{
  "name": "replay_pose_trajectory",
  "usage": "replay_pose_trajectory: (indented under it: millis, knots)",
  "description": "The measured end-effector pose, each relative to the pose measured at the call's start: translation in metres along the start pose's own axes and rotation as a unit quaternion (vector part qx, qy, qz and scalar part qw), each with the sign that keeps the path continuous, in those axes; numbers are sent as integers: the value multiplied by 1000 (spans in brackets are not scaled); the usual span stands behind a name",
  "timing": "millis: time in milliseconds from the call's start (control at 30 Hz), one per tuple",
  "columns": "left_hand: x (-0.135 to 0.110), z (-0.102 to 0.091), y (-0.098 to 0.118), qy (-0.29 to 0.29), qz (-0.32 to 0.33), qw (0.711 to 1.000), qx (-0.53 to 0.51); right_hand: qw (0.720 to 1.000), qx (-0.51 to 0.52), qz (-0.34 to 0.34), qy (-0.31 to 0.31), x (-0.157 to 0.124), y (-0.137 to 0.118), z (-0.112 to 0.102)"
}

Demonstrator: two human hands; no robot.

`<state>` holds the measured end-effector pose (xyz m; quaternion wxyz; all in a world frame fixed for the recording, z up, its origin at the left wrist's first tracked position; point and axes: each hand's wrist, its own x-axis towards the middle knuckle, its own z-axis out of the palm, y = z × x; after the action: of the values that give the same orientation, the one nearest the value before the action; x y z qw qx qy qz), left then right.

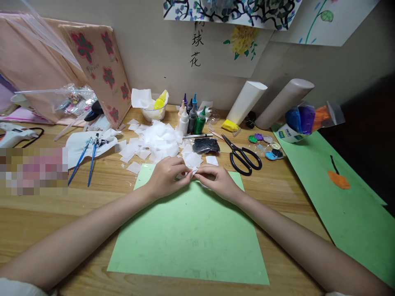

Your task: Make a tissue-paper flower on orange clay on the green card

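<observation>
Both hands meet above the far edge of a green paper sheet (188, 234) that lies on the wooden table. Between the fingertips of my left hand (168, 176) and my right hand (217, 181) is a small piece of white tissue paper (194, 170), pinched from both sides. A spot of red shows beside the left fingers; what it belongs to is mostly hidden. Just beyond the hands lies a loose heap of white tissue paper squares (160, 139), with single squares scattered around it. A lone square (212, 160) rests near the right fingers.
Black-handled scissors (243, 158) lie right of the hands, near paint pots (271, 155). Paint bottles (200, 121), a black packet (206, 146) and a plastic cup (154, 112) stand behind. Brushes (92, 162) and a glue gun (15, 133) are left; another green sheet (348, 205) is right.
</observation>
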<state>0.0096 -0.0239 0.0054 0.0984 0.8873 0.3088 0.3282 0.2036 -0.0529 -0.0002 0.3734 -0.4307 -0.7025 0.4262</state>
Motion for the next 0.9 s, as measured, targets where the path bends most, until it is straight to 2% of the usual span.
replay_pose_trajectory:
  millis: [300, 600, 800, 900]
  knots:
    - [1, -1, 1, -11, 13, 1000, -3, 1000, -14, 1, 6, 0, 1, 0]
    - [2, -3, 4, -10, -13, 1000, -4, 1000, -12, 13, 5, 0, 2, 0]
    - [3, -8, 8, -48, -18, 999, 6, 1000, 9, 23, 7, 0, 1, 0]
    - [3, -8, 8, -47, -17, 999, 19, 1000, 6, 19, 4, 0, 0, -1]
